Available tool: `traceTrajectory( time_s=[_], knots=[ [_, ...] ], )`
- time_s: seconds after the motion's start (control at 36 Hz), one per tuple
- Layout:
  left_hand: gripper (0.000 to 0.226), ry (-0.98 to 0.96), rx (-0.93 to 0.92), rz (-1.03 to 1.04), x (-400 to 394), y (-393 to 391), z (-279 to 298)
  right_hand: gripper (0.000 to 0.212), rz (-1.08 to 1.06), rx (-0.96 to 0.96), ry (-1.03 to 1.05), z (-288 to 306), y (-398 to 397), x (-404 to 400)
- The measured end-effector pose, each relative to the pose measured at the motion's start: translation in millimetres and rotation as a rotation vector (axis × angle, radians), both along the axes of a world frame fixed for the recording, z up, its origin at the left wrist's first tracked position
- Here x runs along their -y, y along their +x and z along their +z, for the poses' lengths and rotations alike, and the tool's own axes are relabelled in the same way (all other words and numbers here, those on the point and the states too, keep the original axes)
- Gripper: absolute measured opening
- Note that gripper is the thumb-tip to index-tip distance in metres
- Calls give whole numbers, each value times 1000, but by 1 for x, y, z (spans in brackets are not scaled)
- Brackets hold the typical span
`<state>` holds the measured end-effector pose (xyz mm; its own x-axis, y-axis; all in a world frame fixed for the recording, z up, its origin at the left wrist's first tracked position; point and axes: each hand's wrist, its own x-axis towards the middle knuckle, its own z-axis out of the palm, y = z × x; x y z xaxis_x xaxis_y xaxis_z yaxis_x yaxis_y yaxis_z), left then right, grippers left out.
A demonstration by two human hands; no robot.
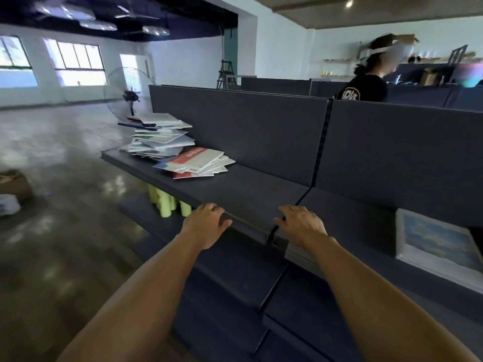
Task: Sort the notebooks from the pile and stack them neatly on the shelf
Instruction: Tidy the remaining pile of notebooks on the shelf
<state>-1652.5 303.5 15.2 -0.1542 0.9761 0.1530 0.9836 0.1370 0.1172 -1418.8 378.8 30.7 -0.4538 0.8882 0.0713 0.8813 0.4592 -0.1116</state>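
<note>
A messy pile of notebooks (pixel 167 142) lies at the far left end of the dark blue shelf (pixel 235 189), with white, blue and red covers slanting every way. A lower heap with a red-and-white cover (pixel 201 163) spreads to the pile's right. My left hand (pixel 209 220) rests on the shelf's front edge, fingers relaxed and holding nothing. My right hand (pixel 300 220) lies flat on the same edge, next to the seam between two shelf sections, also holding nothing. Both hands are well apart from the pile.
A stack with a sky-picture cover (pixel 439 246) sits on the shelf section at the right. Pale green rolls (pixel 167 202) stand on the lower shelf. A fan (pixel 130 95) stands behind the pile. A person (pixel 368 74) works beyond the partition. A cardboard box (pixel 15 184) sits on the floor at left.
</note>
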Motion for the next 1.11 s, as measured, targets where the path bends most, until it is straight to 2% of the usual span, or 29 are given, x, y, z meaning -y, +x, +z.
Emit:
traceTrajectory(
  time_s=[0.25, 0.67, 0.81, 1.11],
  knots=[
    [50, 14, -6, 81, -16, -89, -9, 54, 42, 23, 14, 2, -86, -35],
    [48, 49, -80, 240, -107, -180, 5, 48, 155, 80, 45, 14, -207, -144],
    [42, 68, -102, 256, -132, -202, 10, 44, 203, 98, 56, 18, -245, -164],
    [47, 74, -52, 196, -183, -247, 13, 54, 225, 108, 7, 13, -311, -194]
  ],
)
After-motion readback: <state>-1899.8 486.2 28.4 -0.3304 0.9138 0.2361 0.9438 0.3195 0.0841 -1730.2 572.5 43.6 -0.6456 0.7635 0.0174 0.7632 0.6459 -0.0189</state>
